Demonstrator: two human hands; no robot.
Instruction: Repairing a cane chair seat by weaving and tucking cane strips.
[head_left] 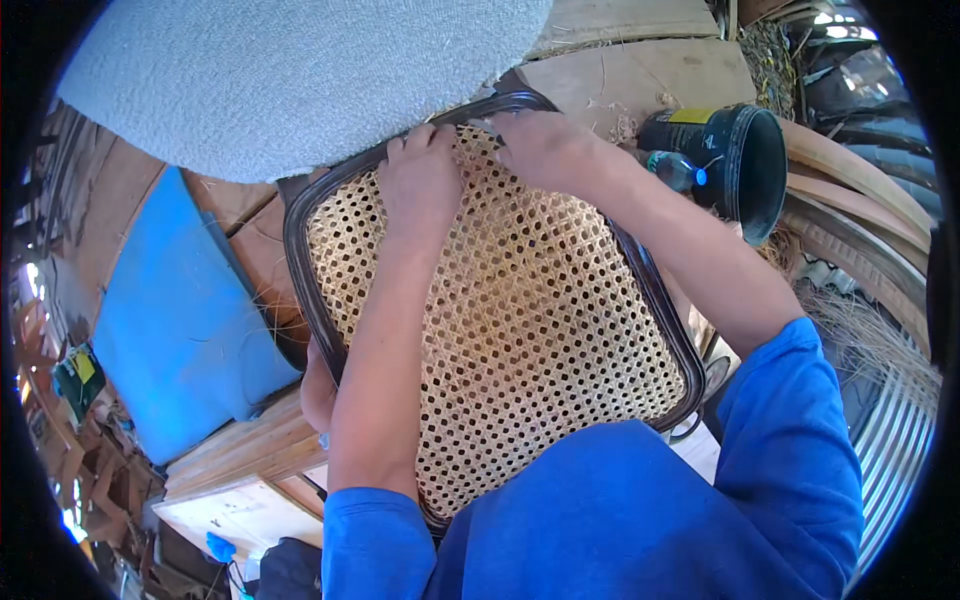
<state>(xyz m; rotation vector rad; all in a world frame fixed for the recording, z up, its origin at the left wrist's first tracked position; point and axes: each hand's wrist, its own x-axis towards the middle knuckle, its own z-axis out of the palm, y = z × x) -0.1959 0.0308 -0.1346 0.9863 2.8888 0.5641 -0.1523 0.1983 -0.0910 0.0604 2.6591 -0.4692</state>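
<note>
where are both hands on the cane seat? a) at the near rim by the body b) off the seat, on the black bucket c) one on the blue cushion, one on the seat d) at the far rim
d, since the left hand and right hand both rest at the far rim of the cane seat, fingers curled at the dark frame.

A furniture-making workshop, seen from above.
Wooden boards (640, 70) lie top centre, loose straw fibres (870, 330) at right, a cane-woven seat frame (530, 300) fills the middle.
</note>
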